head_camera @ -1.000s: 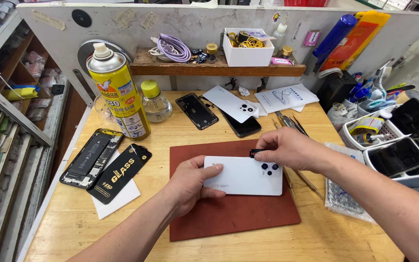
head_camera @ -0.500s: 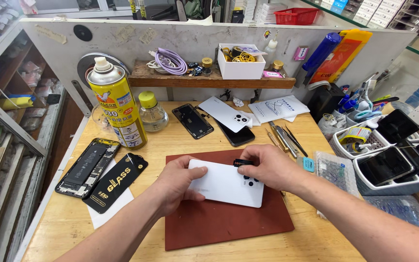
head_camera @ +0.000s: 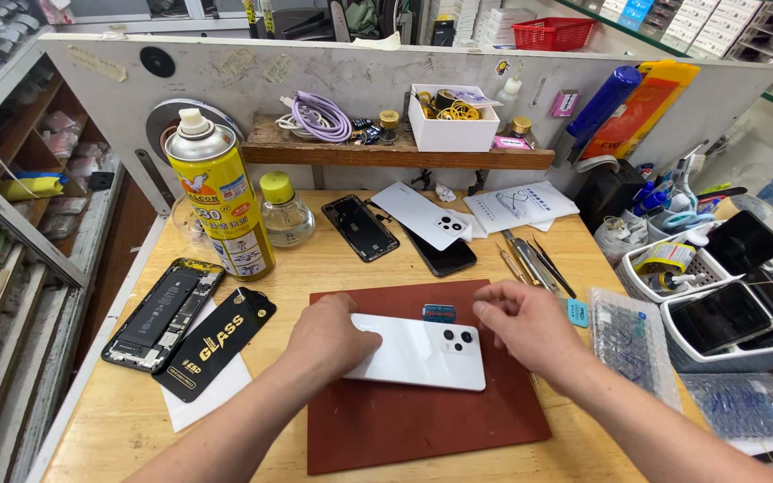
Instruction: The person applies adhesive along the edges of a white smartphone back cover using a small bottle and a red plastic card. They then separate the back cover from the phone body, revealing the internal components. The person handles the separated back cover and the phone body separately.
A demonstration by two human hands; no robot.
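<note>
Firstly, left grip: the left hand (head_camera: 331,333) lies palm down on the left end of the white phone (head_camera: 422,351), fingers pressing its back, not closed around it.
Right grip: the right hand (head_camera: 522,324) hovers at the phone's right end, fingers loosely curled, holding nothing.
Phone: face down at frame centre on the red mat (head_camera: 422,420), camera cluster toward the right.
Mat: on the wooden bench (head_camera: 306,268).
Upper left: yellow spray can (head_camera: 219,201) standing upright.

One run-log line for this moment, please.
left hand: pressing white phone | right hand: hovering, empty | phone: face-down on red mat
</note>
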